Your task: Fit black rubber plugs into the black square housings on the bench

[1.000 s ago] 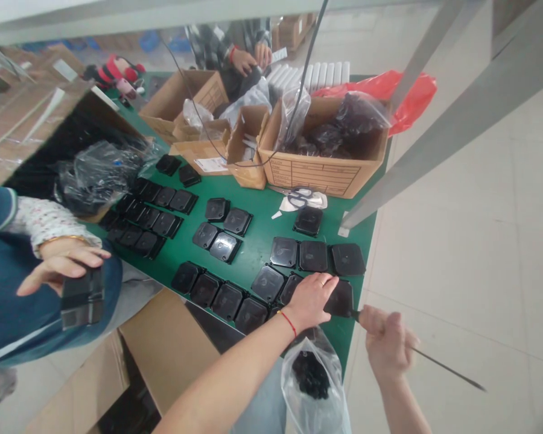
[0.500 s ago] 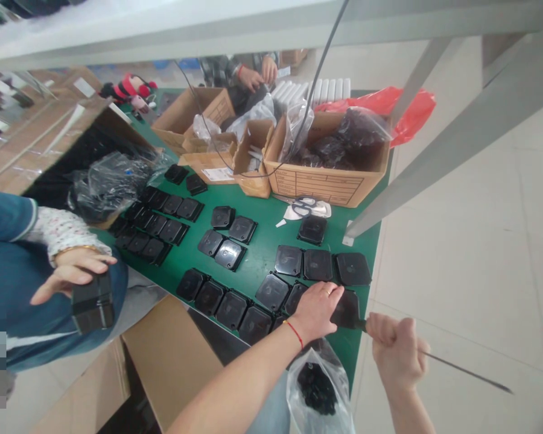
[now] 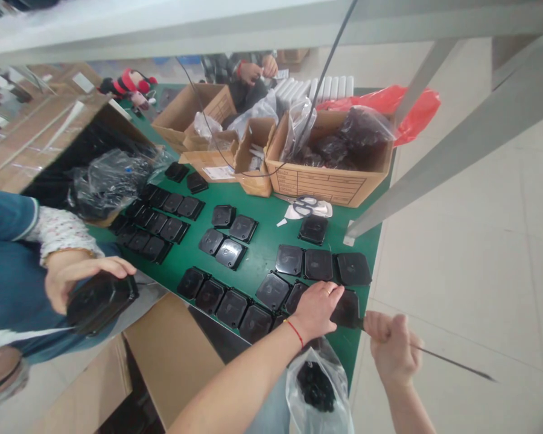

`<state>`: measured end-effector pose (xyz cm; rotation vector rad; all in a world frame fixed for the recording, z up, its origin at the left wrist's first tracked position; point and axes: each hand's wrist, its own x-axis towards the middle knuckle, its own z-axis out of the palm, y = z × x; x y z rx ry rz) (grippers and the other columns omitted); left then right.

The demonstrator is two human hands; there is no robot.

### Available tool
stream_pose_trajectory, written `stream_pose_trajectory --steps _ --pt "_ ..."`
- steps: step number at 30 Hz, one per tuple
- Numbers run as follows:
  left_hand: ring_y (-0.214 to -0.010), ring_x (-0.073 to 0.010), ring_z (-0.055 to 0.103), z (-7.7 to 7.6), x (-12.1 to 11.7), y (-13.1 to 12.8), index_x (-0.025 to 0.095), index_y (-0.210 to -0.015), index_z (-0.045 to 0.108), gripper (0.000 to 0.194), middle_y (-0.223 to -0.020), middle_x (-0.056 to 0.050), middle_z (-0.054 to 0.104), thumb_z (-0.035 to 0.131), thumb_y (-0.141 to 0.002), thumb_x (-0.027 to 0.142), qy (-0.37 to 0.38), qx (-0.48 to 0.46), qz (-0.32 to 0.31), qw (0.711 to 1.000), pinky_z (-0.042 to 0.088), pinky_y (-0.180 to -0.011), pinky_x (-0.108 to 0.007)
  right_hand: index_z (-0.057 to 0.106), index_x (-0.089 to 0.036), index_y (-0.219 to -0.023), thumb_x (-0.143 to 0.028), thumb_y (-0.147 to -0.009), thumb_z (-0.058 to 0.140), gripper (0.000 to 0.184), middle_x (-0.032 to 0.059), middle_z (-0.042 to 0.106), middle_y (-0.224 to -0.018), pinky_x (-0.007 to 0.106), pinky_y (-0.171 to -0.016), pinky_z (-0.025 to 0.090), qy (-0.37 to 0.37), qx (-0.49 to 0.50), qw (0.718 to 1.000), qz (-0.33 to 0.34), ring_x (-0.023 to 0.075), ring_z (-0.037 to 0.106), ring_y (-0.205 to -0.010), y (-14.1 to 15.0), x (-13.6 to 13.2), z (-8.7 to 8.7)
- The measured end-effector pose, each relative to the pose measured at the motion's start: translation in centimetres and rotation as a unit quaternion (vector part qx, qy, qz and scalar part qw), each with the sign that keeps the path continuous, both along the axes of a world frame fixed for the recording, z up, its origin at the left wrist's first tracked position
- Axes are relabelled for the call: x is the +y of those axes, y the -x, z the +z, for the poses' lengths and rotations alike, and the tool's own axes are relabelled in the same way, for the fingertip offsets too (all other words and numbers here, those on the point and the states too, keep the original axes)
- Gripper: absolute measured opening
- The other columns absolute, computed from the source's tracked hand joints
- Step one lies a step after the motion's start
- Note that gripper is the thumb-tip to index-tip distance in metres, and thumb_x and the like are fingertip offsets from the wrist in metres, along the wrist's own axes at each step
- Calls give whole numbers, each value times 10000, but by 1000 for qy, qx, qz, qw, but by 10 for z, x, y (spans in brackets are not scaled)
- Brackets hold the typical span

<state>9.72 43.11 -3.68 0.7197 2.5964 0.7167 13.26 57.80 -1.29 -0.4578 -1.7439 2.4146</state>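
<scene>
My left hand [image 3: 317, 308] lies over the row of black square plastic cases, its thumb and fingers holding the left side of the end case [image 3: 346, 308] by the table's right edge. Beyond the edge, my right hand [image 3: 393, 346] is in a fist around what looks like a long, thin-shafted screwdriver [image 3: 452, 362]. Its shaft points away to the right, and its thick dark end meets the case's right side. More black cases [image 3: 317, 264] stand in rows close by. Just below my left hand, a clear plastic bag [image 3: 298, 398] contains small black parts.
A person's hand [image 3: 88, 274] at left grips another black case [image 3: 102, 301]. Cardboard boxes [image 3: 330, 184] and scissors [image 3: 305, 206] are on the green table [image 3: 262, 232]. A slanted grey post [image 3: 438, 160] rises at right; a cable [image 3: 328, 51] hangs in front. Another person's hands [image 3: 257, 69] are at the back.
My right fist has shifted slightly left, and the shaft's tip has moved left and up. My left hand stays put. The person at left has turned their case and moved it right.
</scene>
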Motion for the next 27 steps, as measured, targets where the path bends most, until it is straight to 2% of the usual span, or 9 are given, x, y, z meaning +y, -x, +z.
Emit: stream_pose_trajectory --steps 3,8,13,16,20,23,27 --pt "-1130 -267 548 2 0 0 114 -1368 432 831 -1284 -115 569 804 -634 230 3 0 4 1000 460 -1049 -380 283 -215 -483 -524 -934 523 597 -65 231 -457 287 -450 246 -7 -3 1000 21 88 275 -434 0 2 -2" --pt "-1131 -268 553 3 0 1 129 -1363 436 814 -1292 -108 567 794 -639 231 1 -2 3 1000 457 -1054 -384 299 -216 -478 -532 -945 495 597 -58 236 -474 299 -460 239 22 -18 1000 8 97 280 -450 0 3 -11" --pt "-1144 -266 559 3 1 1 170 -1360 428 799 -1308 -95 563 787 -648 227 0 -10 11 1000 458 -1057 -389 357 -206 -490 -544 -921 541 577 -43 315 -499 303 -493 267 -5 -39 999 34 101 330 -493 -1 -2 -16" --pt "-1155 -268 553 1 1 1 149 -1363 427 811 -1308 -106 561 792 -643 225 0 -9 8 1000 451 -1064 -391 351 -206 -458 -549 -915 544 603 -42 312 -463 296 -477 282 12 -48 999 5 100 344 -471 2 2 -12" --pt "-1178 -264 537 0 0 1 149 -1373 421 812 -1325 -113 545 784 -650 222 -10 -14 7 1000 443 -1072 -385 280 -215 -397 -555 -943 461 668 -60 190 -370 290 -399 214 87 -34 994 -62 89 237 -365 5 10 -7" --pt "-1164 -258 539 -1 0 1 155 -1376 419 808 -1328 -106 545 773 -652 214 -8 -17 7 1000 446 -1072 -387 300 -216 -406 -564 -935 477 657 -57 227 -382 291 -408 223 54 -14 998 -38 85 262 -373 -2 6 -12" --pt "-1158 -259 537 0 0 1 131 -1365 427 801 -1314 -109 555 761 -637 171 -13 -13 8 1000 452 -1074 -388 318 -219 -453 -578 -918 520 622 -54 284 -435 291 -443 229 -47 -10 999 11 84 291 -423 -9 -9 -28"
